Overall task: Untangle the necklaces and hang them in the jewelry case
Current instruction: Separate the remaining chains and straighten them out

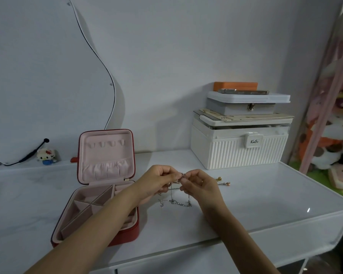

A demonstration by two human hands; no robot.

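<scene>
While jewelry case point(107, 175) stands open at left on white table point(265, 194), lid upright, my left hand point(156, 180) and right hand point(200, 184) meet above tabletop, fingertips of both pinching tangled necklaces point(176, 202). Chain hangs from fingers, lower part pooled on table just right of case. More jewelry point(223, 181) behind right hand. White storage box point(240, 149) at back.

The open jewelry case point(99, 194) sits near the counter's point(265, 198) front edge, left of the tangled necklaces point(175, 202). A storage box point(240, 147) stands at the back right, smaller boxes point(246, 103) stacked on it.
</scene>
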